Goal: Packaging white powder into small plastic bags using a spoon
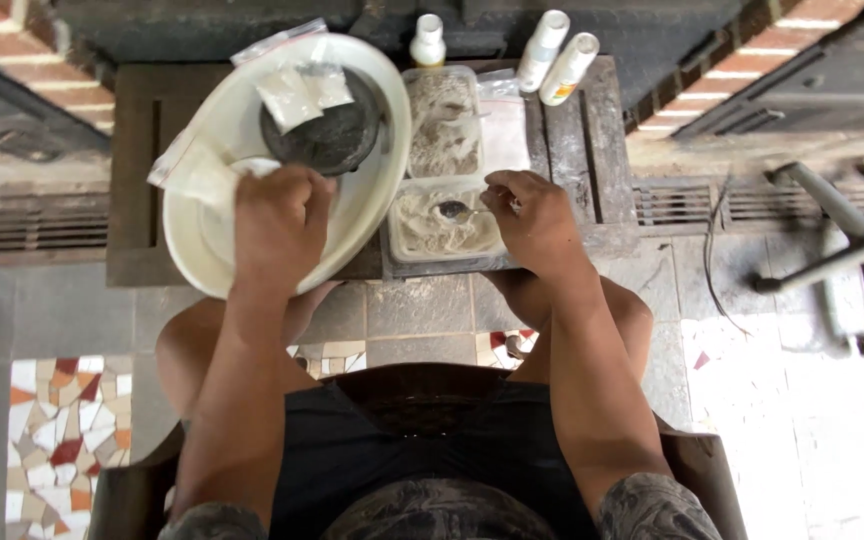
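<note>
On the low dark wooden counter [142,180] in front of my knees, I have a wide white basin [372,170] tilted towards me, with a dark round dish [337,140] inside it and two small clear bags of pale powder [297,95] lying on that dish. My left hand [277,225] is curled shut over the basin's near side, fingers [287,180] closed on something white that looks like a small cup or lid; most of it is under my knuckles, so I cannot say which. My right hand [532,215] pinches the handle of a metal spoon [455,210], whose bowl sits in the near clear plastic tub [404,258] of whitish powder, just beside the basin. A second tub [442,125] of the same powder stands behind it, and three white bottles [552,55] stand or lean at the counter's far edge. I judge the spoon light and stiff, best held far back on the handle so it stays level; the powder is loose and will spill or puff at any jolt. The tub looks thin and flexible, better held by its rim. The spoon handle is hidden within my fingers, and I cannot tell how much powder rides in the bowl.
</note>
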